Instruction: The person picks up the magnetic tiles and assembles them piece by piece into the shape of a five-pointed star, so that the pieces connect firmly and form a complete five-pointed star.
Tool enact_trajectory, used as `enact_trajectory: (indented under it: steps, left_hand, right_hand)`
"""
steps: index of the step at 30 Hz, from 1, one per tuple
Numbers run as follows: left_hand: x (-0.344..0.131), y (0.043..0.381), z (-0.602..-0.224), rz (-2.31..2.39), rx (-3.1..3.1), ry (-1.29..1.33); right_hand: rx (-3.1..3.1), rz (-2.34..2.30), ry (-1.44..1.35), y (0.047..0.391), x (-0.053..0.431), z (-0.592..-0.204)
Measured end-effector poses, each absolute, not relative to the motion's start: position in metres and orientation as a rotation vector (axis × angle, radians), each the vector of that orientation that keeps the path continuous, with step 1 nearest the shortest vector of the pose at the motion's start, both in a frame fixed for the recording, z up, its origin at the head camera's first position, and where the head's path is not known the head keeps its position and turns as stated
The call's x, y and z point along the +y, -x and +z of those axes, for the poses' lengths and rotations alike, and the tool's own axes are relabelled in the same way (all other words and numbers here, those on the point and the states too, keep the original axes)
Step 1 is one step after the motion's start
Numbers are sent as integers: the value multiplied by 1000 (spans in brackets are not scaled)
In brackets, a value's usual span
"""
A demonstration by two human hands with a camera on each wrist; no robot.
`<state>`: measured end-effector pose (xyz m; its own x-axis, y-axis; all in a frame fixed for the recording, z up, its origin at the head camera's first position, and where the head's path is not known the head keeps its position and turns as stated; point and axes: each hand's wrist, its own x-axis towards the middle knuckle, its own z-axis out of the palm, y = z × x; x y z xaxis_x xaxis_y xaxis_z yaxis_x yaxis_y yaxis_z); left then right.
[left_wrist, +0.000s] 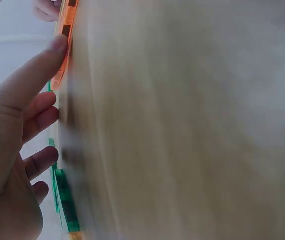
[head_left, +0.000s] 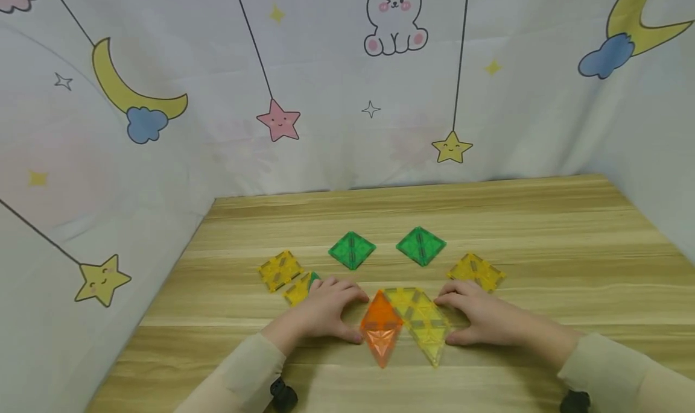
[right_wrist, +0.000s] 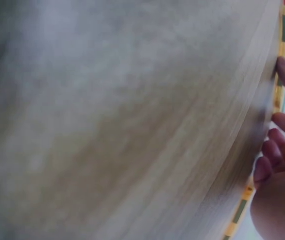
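Note:
Two orange triangular magnetic tiles [head_left: 382,325] lie edge to edge as a diamond on the table. Beside them, to the right, several yellow triangular tiles [head_left: 423,316] form a slanting strip that meets the orange diamond. My left hand [head_left: 328,312] rests left of the diamond with fingers loosely spread; in the left wrist view its thumb [left_wrist: 57,46] touches the edge of an orange tile [left_wrist: 68,30]. From the other side, my right hand [head_left: 480,312] touches the yellow strip's outer edge with thumb and forefinger. The right wrist view shows those fingers against the yellow edge [right_wrist: 283,45].
Two green diamonds [head_left: 352,250] [head_left: 421,245] lie farther back. A yellow pair [head_left: 279,271] lies at left, near a yellow tile [head_left: 298,290] and a green one partly behind my left hand. Another yellow pair [head_left: 478,271] lies behind my right hand. A printed cloth [head_left: 336,154] hangs behind the table.

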<state>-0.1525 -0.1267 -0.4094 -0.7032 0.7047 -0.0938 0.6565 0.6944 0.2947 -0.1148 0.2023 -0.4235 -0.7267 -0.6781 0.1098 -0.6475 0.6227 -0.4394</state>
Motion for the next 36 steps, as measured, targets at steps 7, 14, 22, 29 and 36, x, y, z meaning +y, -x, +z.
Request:
enact_trajectory:
  steps: [7,14,22,29,36]
  left_hand:
    - [-131,146,-410,395,2681,-1101]
    - [-126,144,-414,432,2677,-1094]
    - [-121,144,-415,434,2689,-1086]
    - [-120,143,-413,450,2677,-1060]
    - [-120,143,-414,467,2671,-1050]
  right_hand:
    - [2774,-718,1129,114,202,-425]
    - [2782,-724,1124,114,203,-426]
    - [2781,-757,1111,114,202,-428]
    - [2764,-789,1084,114,201,-428]
    - [2732,-827,1069,113,200,-428]
